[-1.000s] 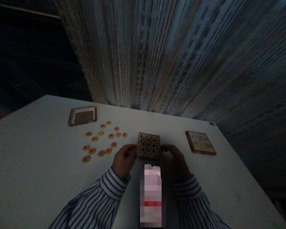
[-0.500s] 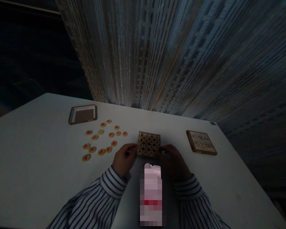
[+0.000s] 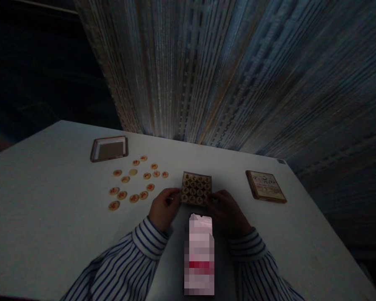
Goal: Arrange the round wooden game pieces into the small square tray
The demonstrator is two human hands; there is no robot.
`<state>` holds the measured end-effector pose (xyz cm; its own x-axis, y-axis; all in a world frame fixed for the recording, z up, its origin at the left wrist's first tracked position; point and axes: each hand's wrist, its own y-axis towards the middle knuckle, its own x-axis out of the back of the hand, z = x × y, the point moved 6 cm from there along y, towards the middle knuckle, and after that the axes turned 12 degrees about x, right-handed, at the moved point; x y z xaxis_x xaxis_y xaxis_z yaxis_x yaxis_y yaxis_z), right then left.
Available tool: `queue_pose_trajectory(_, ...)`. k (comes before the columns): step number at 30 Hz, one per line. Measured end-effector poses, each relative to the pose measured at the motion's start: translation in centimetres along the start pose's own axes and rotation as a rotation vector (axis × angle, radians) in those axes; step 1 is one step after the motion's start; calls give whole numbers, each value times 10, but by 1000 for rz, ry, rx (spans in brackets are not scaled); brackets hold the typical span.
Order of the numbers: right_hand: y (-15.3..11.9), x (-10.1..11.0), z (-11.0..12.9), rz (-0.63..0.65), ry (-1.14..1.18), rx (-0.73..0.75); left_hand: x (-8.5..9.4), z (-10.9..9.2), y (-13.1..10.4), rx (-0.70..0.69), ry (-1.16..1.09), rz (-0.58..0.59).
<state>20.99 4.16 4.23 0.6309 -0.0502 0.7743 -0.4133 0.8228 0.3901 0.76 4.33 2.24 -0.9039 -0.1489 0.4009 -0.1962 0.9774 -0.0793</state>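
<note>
While round, pale, red-marked discs (image 3: 134,198) lie loose, black-marked discs (image 3: 193,184) fill the shallow, squarish box (image 3: 197,173) my left hand (image 3: 162,210) and right hand (image 3: 232,212) hold, fingers clamped on its sides.

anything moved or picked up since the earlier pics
Nothing visibly moved, only the view shifted slightly. The left hand and right hand are still at opposite sides of the small box of black-marked pieces. The red-marked pieces, open tray and flat box stayed put.
</note>
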Motion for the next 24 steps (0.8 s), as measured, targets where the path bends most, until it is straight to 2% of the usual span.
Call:
queue_pose_trajectory(7,0,-1,-1,48,-2,-29,1,-4,-1,-15,29,1)
queue_pose_trajectory(17,0,0,2,35,-21,20,-1,1,0,-5,27,22)
queue_pose_trajectory(24,1,1,2,34,-18,-5,0,-1,-1,12,28,19)
